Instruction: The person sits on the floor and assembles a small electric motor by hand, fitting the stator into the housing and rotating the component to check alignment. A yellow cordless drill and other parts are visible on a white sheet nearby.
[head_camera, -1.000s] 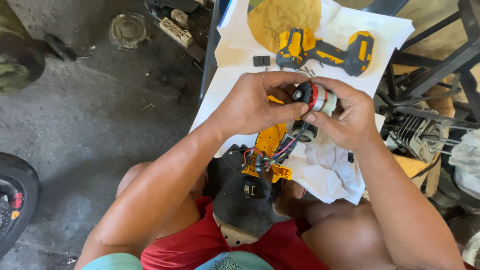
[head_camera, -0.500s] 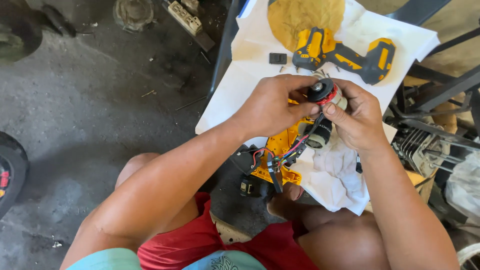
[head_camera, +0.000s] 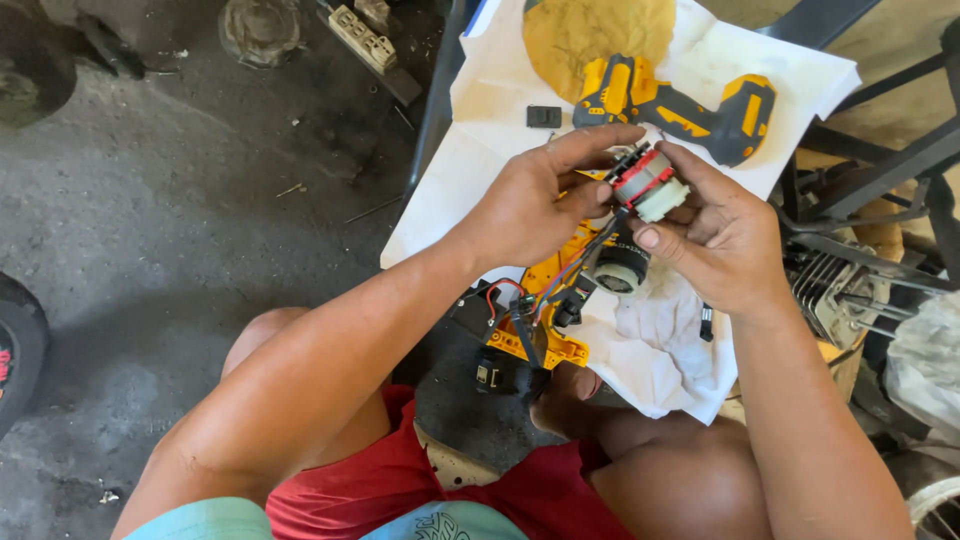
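Since the earlier frame, the small cylindrical red-and-white electric motor (head_camera: 648, 183) has been lifted slightly and turned, so its pale end is now tilted toward the right hand; both hands have stayed closed about it. Head view: the left hand (head_camera: 528, 205) is closed narrowly on the motor's dark rear end, thumb and forefinger pinching it. The right hand (head_camera: 722, 240) is wrapped under and beside the motor, thumb pressed just below the pale end. The motor is held above the white paper sheet (head_camera: 470, 170), between the two hands. Red and black wires (head_camera: 560, 285) are seen running down from it to the opened yellow plastic drill half-shell (head_camera: 540, 335), which lies on the sheet's lower edge over the lap. A black round gear housing (head_camera: 620, 270) is noted just beneath the right thumb, resting on a crumpled white cloth (head_camera: 660, 330). The other yellow-and-black drill housing (head_camera: 680, 105) lies farther up the sheet, beside a small black rectangular part (head_camera: 544, 116).
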